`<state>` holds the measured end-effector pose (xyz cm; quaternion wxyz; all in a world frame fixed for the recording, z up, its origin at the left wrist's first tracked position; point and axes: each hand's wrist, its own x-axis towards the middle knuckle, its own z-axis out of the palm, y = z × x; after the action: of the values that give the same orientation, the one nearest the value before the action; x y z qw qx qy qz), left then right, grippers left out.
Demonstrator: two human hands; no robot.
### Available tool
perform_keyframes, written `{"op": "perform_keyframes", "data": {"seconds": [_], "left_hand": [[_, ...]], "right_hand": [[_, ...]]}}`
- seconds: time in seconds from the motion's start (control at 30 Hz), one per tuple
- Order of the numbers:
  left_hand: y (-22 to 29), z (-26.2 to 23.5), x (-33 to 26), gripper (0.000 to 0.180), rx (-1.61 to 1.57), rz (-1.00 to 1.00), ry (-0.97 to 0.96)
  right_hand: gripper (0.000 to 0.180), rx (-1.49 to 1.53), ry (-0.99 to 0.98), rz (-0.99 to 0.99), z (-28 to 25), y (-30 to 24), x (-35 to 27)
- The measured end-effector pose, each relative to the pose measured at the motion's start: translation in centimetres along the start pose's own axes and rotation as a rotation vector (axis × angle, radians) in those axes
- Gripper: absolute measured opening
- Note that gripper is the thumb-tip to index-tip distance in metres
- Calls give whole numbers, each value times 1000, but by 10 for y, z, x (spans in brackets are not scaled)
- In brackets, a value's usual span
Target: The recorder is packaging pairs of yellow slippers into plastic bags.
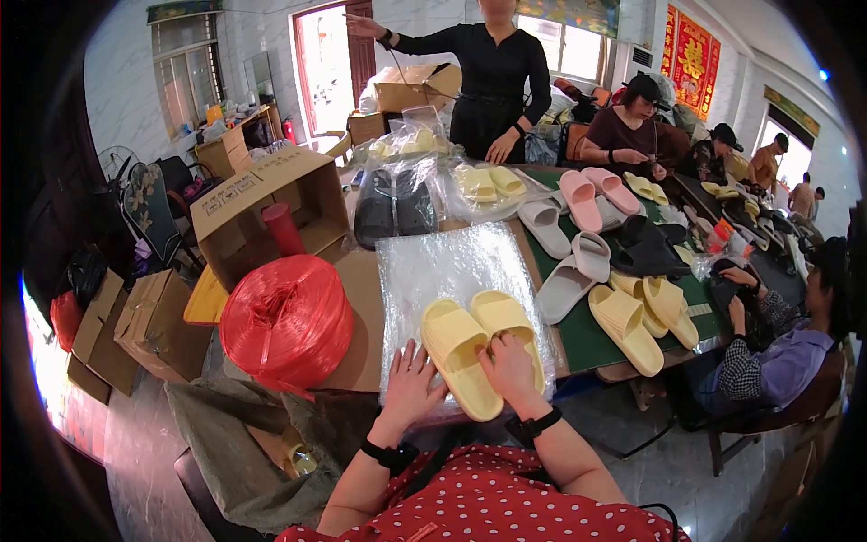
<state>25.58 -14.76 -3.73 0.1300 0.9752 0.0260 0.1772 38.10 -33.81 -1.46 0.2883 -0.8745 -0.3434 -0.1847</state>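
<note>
A pair of pale yellow slippers lies side by side, toes away from me, on a stack of clear plastic bags point(442, 262). My left hand point(411, 387) lies with its fingers spread on the plastic, close against the outer side of the left yellow slipper point(454, 343). Over the footbed of the right yellow slipper point(502, 312) is my right hand point(511, 369), its fingers bent onto the slipper near the inner edge. Part of that slipper is hidden under the hand.
A red twine roll point(287, 321) and an open cardboard box point(271, 203) stand left. Beyond the plastic are bagged black slippers point(396, 212). Grey slippers point(567, 285), pink slippers point(582, 200) and more yellow slippers point(628, 330) cover the green mat. People sit right; one stands across.
</note>
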Motion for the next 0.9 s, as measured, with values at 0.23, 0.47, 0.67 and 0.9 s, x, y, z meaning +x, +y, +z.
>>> {"op": "perform_keyframes", "data": {"seconds": [0.23, 0.47, 0.67, 0.9], "left_hand": [[0, 0, -1, 65, -22, -6, 0], [0, 0, 0, 65, -20, -2, 7], [0, 0, 0, 64, -7, 4, 23], [0, 1, 0, 64, -8, -3, 13]], "right_hand": [[30, 8, -23, 18, -4, -4, 0], [30, 12, -2, 8, -1, -1, 0], [30, -4, 5, 0, 0, 0, 0], [31, 7, 5, 2, 0, -1, -1]]}}
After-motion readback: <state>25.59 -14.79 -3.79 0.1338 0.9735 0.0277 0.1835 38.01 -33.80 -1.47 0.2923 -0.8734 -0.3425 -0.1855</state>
